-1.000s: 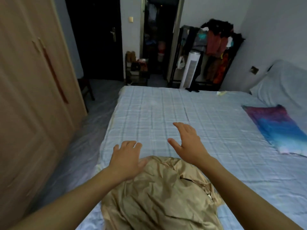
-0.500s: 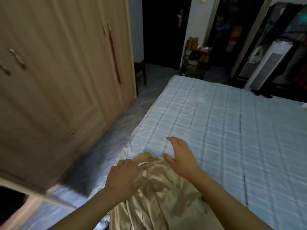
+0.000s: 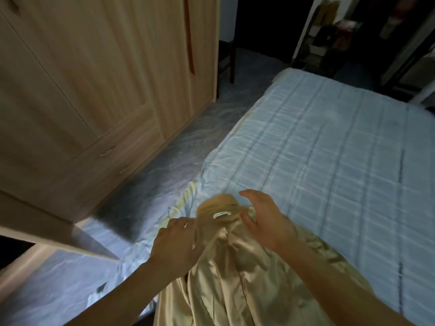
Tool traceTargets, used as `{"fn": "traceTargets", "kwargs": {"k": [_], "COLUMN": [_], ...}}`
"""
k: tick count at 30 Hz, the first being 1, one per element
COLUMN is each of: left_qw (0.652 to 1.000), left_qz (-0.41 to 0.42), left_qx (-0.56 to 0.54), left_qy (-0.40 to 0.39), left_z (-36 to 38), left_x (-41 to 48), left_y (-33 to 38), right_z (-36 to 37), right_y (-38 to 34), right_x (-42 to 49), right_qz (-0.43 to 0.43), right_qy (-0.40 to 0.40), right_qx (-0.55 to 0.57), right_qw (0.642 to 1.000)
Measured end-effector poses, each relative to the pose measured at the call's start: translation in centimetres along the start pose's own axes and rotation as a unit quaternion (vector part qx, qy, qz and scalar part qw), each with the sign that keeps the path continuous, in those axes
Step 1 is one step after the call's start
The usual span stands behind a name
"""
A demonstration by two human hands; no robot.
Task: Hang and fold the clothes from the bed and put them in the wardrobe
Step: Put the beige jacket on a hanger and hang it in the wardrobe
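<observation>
Both hands at the collar of a gold satin garment (image 3: 235,283) on the bed (image 3: 329,156).

The garment lies crumpled at the bed's near corner, its collar with a white label (image 3: 221,214) pointing away from the person. The left grip (image 3: 175,243) rests on the garment's left edge, fingers bent over the fabric and thumb on it; whether it pinches the cloth cannot be told. The right grip (image 3: 266,222) is spread and relaxed just beside the collar, its thumb touching the satin and holding nothing. The wooden wardrobe (image 3: 94,90) stands across the floor (image 3: 200,142) on the left.
</observation>
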State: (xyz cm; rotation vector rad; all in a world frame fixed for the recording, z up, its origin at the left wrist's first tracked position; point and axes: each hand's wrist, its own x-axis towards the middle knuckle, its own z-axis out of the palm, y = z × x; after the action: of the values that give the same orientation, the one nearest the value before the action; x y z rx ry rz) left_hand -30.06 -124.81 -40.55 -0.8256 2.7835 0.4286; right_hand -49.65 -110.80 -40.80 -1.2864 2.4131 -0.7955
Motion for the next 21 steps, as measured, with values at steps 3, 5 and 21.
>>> {"fn": "traceTargets", "kwargs": {"k": [3,5,21], "left_qw": [0.999,0.999,0.995], "left_qz": [-0.010,-0.018,-0.013], "left_qx": [0.004,-0.011,0.007], "left_qy": [-0.039,-0.033,-0.097], "left_z": [2.8,4.4,17.0], "left_x": [2.3,3.7,12.7], "left_y": [-0.8,-1.0,-2.7], "right_z": [3.0,4.8,14.9], "right_y": [3.1,5.0,13.6], "right_x": [0.9,1.4,6.1], "right_qz": [0.005,0.013,0.075], "right_qy": [-0.019,-0.032,-0.180], "right_qx": [-0.013,-0.024,-0.143], "right_qw": [1.000,0.999,0.970]}}
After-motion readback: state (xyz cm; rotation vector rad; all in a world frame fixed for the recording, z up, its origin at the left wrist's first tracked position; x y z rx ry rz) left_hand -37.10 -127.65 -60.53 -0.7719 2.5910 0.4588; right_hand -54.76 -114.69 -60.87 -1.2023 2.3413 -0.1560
